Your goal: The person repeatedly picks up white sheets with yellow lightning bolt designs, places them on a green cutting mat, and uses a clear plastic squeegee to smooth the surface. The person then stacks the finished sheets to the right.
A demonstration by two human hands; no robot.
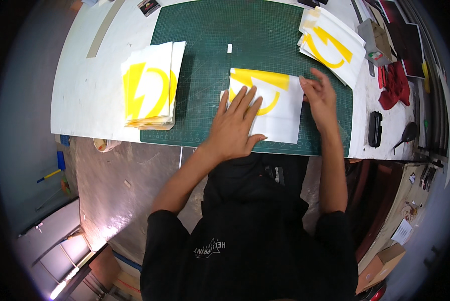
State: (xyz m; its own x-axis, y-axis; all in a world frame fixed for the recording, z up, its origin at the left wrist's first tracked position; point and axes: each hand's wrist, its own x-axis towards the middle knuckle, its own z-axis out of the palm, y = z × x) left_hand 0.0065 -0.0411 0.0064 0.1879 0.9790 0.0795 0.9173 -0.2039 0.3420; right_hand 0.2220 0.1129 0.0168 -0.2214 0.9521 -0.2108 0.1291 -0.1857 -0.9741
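A white sheet (280,123) with a yellow printed design lies on the green cutting mat (200,30) in front of me. My left hand (237,125) is pressed flat on the sheet's left part, its fingers spread and hiding some of the design. At the sheet's upper right corner is my right hand (321,98), fingers loosely bent and apart; the thumb side meets the corner. On the mat's left edge rests a stack of similar white and yellow sheets (149,90). Another fanned pile of them (333,47) lies at the far right.
A grey metal box (375,42) stands beyond the right pile. Nearby are a red cloth (396,88), a black case (375,129) and a black round-headed tool (409,133). A long flat strip (104,30) lies at the table's far left. A small white piece (230,48) sits on the mat.
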